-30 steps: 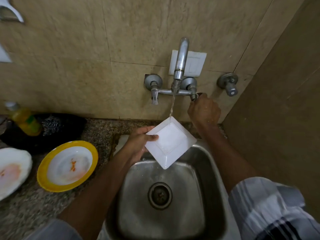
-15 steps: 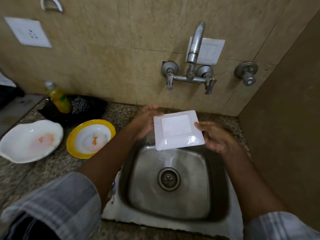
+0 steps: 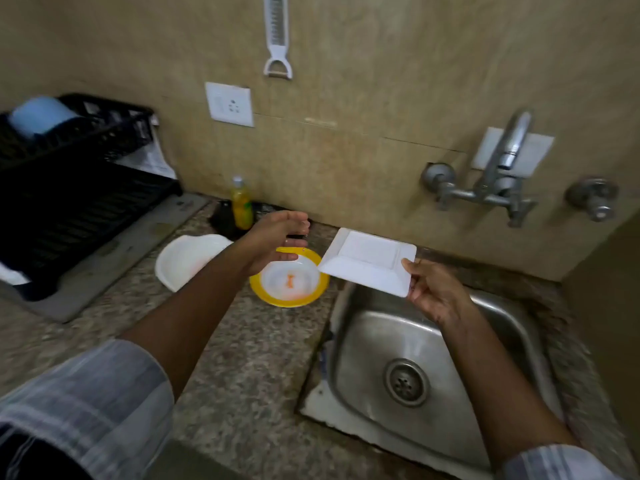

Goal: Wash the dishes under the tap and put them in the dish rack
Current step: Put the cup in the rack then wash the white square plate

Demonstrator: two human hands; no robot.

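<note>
My right hand (image 3: 433,292) pinches the right corner of a white square plate (image 3: 367,259), held level above the sink's (image 3: 491,317) left rim. My left hand (image 3: 277,240) hovers free to the plate's left, fingers loosely spread, holding nothing. Beneath it on the counter sits a yellow-rimmed plate (image 3: 289,280) with an orange stain, and a white dish (image 3: 188,256) lies left of that. The black dish rack (image 3: 69,188) stands at the far left with a blue cup (image 3: 40,114) in it. The tap (image 3: 502,168) on the wall runs no water.
A yellow soap bottle (image 3: 241,202) stands by the wall behind the plates. A wall socket (image 3: 229,103) and a hanging white peeler (image 3: 277,36) are above. A second valve (image 3: 592,199) is on the wall at the right. Speckled granite counter (image 3: 249,358) lies between rack and sink.
The water was shut off. My left hand let go of the square plate, and my right hand now carries it leftward from under the tap. The view swung left, showing the rack.
</note>
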